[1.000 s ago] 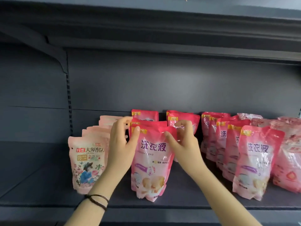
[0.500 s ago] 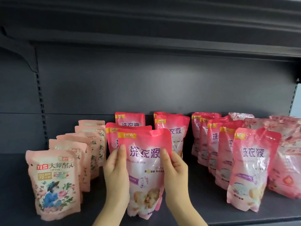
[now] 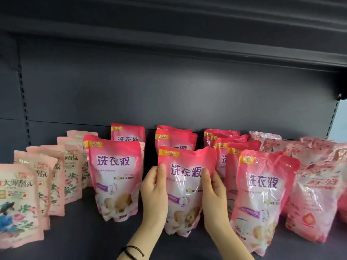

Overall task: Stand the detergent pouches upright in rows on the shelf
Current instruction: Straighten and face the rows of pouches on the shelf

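Left hand (image 3: 154,194): lower centre of the frame; the thumb lies on the pouch's front and the fingers wrap behind its left edge, a firm grip.
Right hand (image 3: 214,197): mirrors it, with the thumb on the front and the fingers curled behind the right edge, also gripping.
Held pouch (image 3: 185,192): bright pink, at centre frame, upright and facing out between the two hands. Its base sits at or just above the deck — I cannot tell which.
Shelf deck (image 3: 84,241): dark and flat, and likely slippery under a soft-bottomed bag.
Step in hand: probably seating this pouch as the front of the middle pink row.
Doing it well: press the base down so the gusset spreads, square the top, then loosen both grips together and watch for a slump.
Left front pouch (image 3: 114,177): stands apart; match its front line.
Right front pouch (image 3: 261,199): just beside the right hand — avoid nudging it.
Row behind (image 3: 174,141): upper centre; line up with it.
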Motion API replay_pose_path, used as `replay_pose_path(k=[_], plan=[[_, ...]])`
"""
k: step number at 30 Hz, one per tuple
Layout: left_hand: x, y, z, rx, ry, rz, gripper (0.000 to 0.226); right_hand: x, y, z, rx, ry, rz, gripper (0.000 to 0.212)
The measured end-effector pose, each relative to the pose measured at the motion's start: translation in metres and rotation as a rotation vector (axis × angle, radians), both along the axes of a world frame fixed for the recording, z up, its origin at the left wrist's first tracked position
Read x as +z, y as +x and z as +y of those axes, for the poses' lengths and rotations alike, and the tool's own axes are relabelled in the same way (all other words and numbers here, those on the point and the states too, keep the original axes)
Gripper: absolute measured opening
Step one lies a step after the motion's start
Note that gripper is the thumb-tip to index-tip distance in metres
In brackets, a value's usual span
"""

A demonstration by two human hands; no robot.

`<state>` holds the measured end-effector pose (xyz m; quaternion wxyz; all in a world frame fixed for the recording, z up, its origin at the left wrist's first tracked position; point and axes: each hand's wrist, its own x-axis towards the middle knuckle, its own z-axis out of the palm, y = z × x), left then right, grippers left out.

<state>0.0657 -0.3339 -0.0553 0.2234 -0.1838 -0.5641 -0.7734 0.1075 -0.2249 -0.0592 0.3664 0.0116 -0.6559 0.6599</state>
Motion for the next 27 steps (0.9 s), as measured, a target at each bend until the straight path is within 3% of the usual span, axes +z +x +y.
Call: replay_pose_path(k=[2,3,5,7,9,12,15,18,24,27], plan=[[-0.001,0.001,-0.006,0.021,-0.074,0.054,0.047,-0.005,0.003,0.005,-0.006,0.127,-0.009,0.014],[-0.005,0.002,-0.01,0.025,-0.14,0.078,0.04,-0.008,0.007,0.005,-0.003,0.173,-0.012,0.019],[-0.018,0.006,-0.019,0.006,-0.279,0.077,0.02,-0.02,0.019,0.006,0.03,0.24,-0.022,0.059],[-0.039,0.015,-0.03,-0.033,-0.42,0.061,0.064,-0.036,0.033,0.004,0.043,0.365,-0.088,0.102],[-0.061,0.022,-0.037,-0.097,-0.599,0.051,0.094,-0.047,0.041,0.003,0.041,0.519,-0.179,0.115],[-0.08,0.024,-0.037,-0.024,-0.844,0.118,0.1,-0.051,0.04,0.002,0.008,0.687,-0.281,0.108],[-0.071,0.019,-0.034,0.199,-1.058,0.139,0.106,-0.048,0.031,0.004,-0.016,0.742,-0.314,0.105],[-0.059,0.012,-0.029,0.29,-1.175,0.202,0.105,-0.042,0.014,0.009,-0.002,0.771,-0.303,0.102],[-0.043,-0.012,-0.018,0.4,-1.39,0.204,0.085,-0.027,-0.018,0.009,0.082,0.668,-0.339,0.091],[-0.047,-0.017,-0.014,0.437,-1.46,0.168,0.086,-0.027,-0.024,0.005,0.088,0.65,-0.338,0.082]])
